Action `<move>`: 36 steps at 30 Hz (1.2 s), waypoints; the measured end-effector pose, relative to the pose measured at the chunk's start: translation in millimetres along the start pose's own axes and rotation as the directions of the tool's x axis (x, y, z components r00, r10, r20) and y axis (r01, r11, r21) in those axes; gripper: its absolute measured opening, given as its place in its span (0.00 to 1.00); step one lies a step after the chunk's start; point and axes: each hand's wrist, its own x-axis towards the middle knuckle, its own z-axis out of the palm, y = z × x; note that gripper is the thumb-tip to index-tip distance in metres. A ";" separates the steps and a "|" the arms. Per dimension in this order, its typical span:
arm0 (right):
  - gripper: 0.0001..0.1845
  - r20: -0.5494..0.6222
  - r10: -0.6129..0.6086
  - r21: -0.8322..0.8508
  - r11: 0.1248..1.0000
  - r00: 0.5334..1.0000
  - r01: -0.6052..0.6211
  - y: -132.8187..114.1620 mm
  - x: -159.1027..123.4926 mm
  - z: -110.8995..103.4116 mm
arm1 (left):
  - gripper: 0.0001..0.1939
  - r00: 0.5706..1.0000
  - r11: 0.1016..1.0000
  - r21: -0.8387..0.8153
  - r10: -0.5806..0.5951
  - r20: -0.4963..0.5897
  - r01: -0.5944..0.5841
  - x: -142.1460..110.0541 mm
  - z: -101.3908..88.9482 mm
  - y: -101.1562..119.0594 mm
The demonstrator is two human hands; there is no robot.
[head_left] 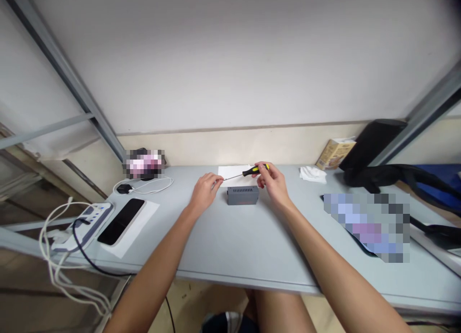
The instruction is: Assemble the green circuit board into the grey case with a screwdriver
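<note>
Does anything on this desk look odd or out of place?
Mostly fine. The white tissue near the carton looks crumpled, like something left behind, and the phone sits askew, partly off its paper. I see no spill or damage.

A black phone (121,221) lies partly on white paper (146,216), near a power strip (88,225) with cables plugged in. Opposite, crumpled tissue (313,174) sits near a yellow carton (334,154).
</note>
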 end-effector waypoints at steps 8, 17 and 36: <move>0.26 -0.001 0.055 0.029 0.998 0.998 -0.055 1.7 -0.1 -1.5 | 0.08 0.998 0.995 -0.100 -0.015 -0.054 0.009 0.2 5.9 -5.9; 0.26 -0.022 0.058 0.044 0.997 0.998 -0.057 3.2 1.5 -2.1 | 0.08 0.997 0.987 -0.158 -0.052 -0.058 0.042 1.4 8.7 -9.0; 0.25 -0.024 0.025 0.046 0.999 0.999 -0.024 1.6 -0.2 -0.4 | 0.10 0.995 0.955 -0.291 -0.074 -0.072 0.050 -0.4 12.7 -7.8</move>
